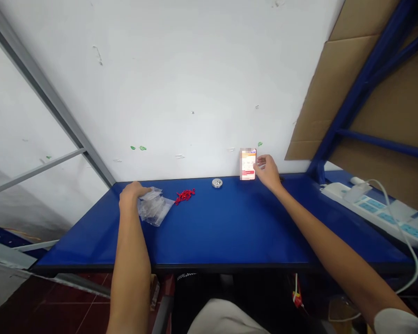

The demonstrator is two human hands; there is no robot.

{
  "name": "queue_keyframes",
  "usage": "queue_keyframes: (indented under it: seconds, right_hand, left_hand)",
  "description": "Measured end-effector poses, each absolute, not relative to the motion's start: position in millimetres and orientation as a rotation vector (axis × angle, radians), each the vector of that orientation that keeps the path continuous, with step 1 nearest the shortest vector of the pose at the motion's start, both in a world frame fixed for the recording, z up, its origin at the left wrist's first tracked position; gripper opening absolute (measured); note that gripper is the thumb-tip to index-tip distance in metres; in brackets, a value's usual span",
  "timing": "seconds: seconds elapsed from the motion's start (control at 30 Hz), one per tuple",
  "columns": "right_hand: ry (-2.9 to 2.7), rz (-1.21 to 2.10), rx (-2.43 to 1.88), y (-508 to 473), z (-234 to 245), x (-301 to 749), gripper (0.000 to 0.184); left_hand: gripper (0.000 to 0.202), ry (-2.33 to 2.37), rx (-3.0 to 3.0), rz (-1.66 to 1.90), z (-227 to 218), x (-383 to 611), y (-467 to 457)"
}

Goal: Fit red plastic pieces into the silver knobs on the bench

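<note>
At the left of the desk, my left hand is closed at the upper left edge of some crumpled clear plastic bags. Its fingertips are partly hidden. Just right of the bags lies a small tangled bundle of red cord. A round silvery metal disc rests near the wall, around the middle. Propped upright against the wall is a phone with a lit screen, partly blurred. My right hand is at the phone's right edge, one fingertip touching the screen, the other fingers loosely bent and apart.
The blue desk meets a white wall at the back. A white power strip with a plugged-in cable lies at the right. Blue metal framing and cardboard stand at the right; a grey metal post rises at the left.
</note>
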State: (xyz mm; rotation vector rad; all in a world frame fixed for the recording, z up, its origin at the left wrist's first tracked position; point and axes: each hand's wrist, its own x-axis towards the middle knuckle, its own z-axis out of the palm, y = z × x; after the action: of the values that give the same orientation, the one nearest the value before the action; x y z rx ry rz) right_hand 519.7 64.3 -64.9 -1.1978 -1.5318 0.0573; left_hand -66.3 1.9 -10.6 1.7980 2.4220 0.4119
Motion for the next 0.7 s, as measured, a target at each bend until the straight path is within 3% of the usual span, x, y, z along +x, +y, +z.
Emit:
queue_keyframes:
  seconds: [0.1, 0.17, 0.37, 0.53, 0.63, 0.7]
  right_hand:
    - [-1.538, 0.057, -1.190, 61.8, -63.2, 516.3, 0.025]
    - [-1.536, 0.064, -1.183, 59.3, -61.7, 515.3, 0.025]
    - [-1.510, 0.118, -1.110, 46.1, -49.1, 506.5, 0.024]
    - [-1.633, 0.215, -0.952, 9.2, -34.1, 468.9, 0.023]
    - [-1.869, 0.238, -0.878, -20.2, -34.9, 434.1, 0.035]
    - [-1.971, 0.282, -0.880, -33.9, -42.0, 413.8, 0.061]
  left_hand:
    - [0.027, 2.482, 1.586, 0.217, -11.8, -63.8, 2.0]
    - [0.021, 2.501, 1.573, 0.267, -9.5, -59.0, -1.6]
    - [0.017, 2.517, 1.791, 0.632, 8.0, -42.5, -13.3]
    - [0.029, 2.022, 2.056, 1.077, 10.8, 24.8, -4.0]
    - [0.034, 1.729, 2.033, 1.288, -6.4, 91.5, 0.0]
    - [0.039, 1.553, 1.979, 1.253, -21.6, 133.1, -3.3]
